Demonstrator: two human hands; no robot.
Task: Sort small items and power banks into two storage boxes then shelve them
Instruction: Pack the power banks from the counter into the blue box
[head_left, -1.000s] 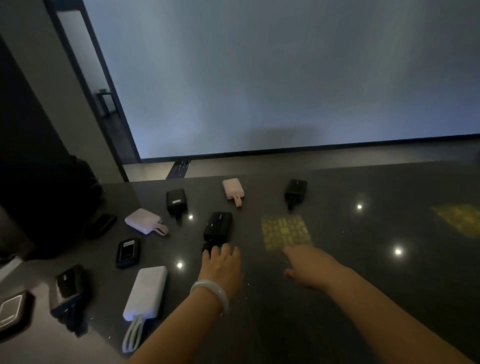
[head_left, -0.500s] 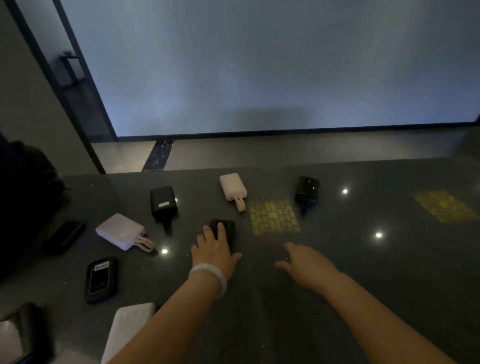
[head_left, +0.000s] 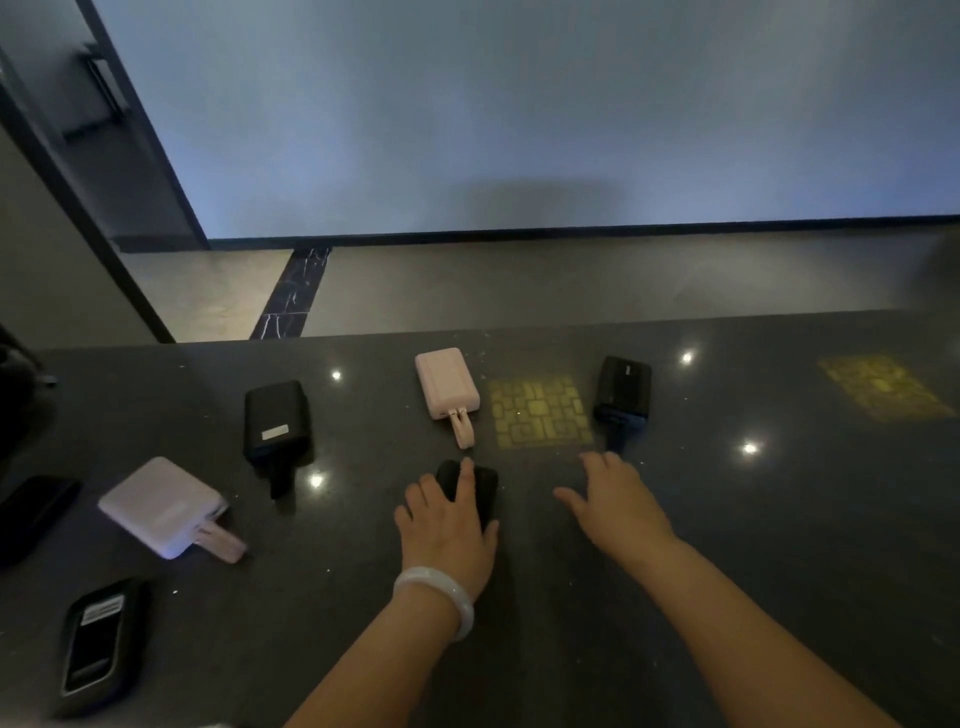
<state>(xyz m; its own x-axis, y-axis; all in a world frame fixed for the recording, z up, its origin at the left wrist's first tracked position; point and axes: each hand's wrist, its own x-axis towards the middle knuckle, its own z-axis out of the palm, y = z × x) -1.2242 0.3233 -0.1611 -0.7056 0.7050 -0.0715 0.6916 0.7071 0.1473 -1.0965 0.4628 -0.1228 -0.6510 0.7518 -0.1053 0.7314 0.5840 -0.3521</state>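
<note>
Several power banks lie on a dark glossy table (head_left: 675, 571). My left hand (head_left: 447, 530), with a white bangle on the wrist, lies over a small black power bank (head_left: 483, 493), thumb against its right edge, and grips it. My right hand (head_left: 618, 504) hovers open with its fingers spread, the fingertips just short of the strap of another black power bank (head_left: 623, 387). A pink power bank (head_left: 447, 382) with a loop strap sits just beyond my left hand. No storage box is in view.
To the left lie a black power bank (head_left: 275, 421), a pale pink one (head_left: 163, 506), a black device with a label (head_left: 98, 644) and a dark item (head_left: 31, 514) at the edge. The table's far edge drops to a tiled floor (head_left: 571, 280).
My left hand slid forward onto the small black power bank and now covers it. My right hand moved forward toward the black power bank at the right. The view shifted closer.
</note>
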